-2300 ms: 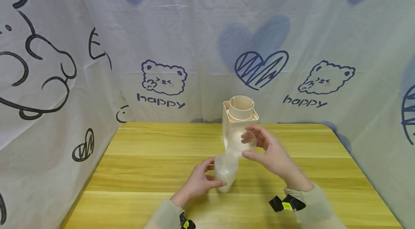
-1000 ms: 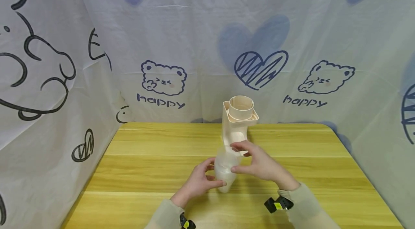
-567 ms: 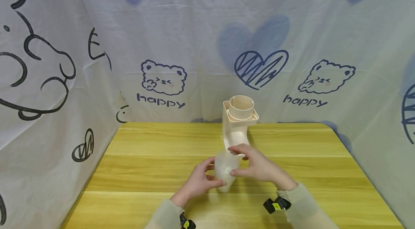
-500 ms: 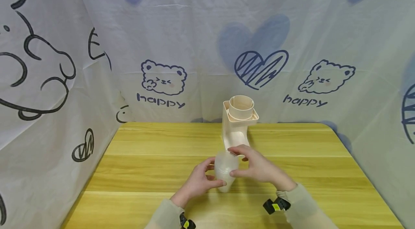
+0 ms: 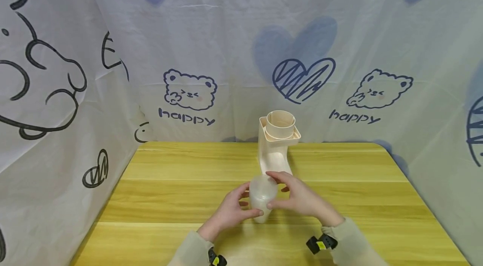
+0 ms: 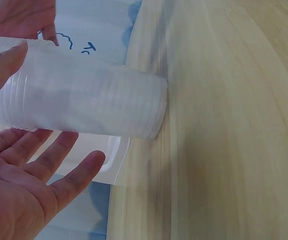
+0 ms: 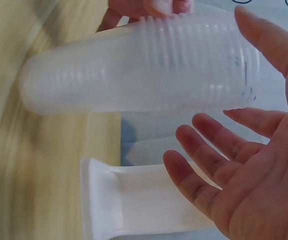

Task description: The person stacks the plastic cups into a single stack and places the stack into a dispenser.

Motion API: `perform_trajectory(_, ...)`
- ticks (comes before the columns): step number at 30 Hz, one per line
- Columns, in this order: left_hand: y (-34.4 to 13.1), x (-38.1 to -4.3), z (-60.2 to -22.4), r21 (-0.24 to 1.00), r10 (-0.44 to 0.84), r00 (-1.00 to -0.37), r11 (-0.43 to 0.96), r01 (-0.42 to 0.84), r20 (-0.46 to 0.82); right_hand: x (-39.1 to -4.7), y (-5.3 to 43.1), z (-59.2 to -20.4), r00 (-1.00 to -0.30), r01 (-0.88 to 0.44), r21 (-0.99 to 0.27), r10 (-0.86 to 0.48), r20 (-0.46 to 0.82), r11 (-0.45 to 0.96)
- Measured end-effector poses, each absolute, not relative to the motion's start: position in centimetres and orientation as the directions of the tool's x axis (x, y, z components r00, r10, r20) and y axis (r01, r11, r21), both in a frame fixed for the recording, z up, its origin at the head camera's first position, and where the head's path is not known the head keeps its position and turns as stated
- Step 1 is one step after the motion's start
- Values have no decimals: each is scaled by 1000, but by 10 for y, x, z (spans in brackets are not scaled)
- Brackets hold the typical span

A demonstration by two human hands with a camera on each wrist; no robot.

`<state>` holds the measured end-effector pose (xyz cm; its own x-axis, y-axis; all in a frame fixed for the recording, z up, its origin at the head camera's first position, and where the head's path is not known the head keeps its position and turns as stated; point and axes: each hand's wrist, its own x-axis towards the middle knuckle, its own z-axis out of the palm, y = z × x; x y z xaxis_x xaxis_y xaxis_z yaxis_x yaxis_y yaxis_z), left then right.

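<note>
A stack of nested clear plastic cups (image 5: 263, 194) stands upright on the table in front of me, rims up. My left hand (image 5: 228, 211) holds the stack from the left, thumb on the near side and fingers behind. In the left wrist view the base of the cup stack (image 6: 108, 102) is right at the wood. My right hand (image 5: 302, 199) holds the top rim between thumb and index finger. The right wrist view shows the ridged, closely packed rims (image 7: 199, 60) and the other right-hand fingers (image 7: 199, 145) spread apart from the cups.
Just behind the stack stands a cream plastic holder (image 5: 273, 157) with a round open ring (image 5: 281, 125) on top. The wooden table (image 5: 181, 165) reaches back to a printed cloth backdrop (image 5: 234, 48).
My right hand held a cup above and behind the stack; it has come down and forward, and that cup now sits in the stack. The left hand has stayed in place.
</note>
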<state>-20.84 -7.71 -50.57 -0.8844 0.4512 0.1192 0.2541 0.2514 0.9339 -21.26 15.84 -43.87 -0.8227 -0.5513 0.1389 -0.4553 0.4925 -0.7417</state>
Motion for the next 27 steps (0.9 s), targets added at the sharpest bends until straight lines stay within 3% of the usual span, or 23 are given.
perform_trajectory(7, -79, -210, -504, 941, 454, -882, 225, 253, 129, -210, 161, -457, -819, -465, -748, -552, 159, 474)
perform_trajectory(16, -83, -205, -503, 936, 413, -893, 211, 283, 177, -206, 164, -479, -859, -293, -882, -507, 73, 369)
perform_trajectory(27, -86, -197, -498, 938, 388, -902, 201, 283, 189, -202, 162, -489, -883, -243, -922, -462, 81, 302)
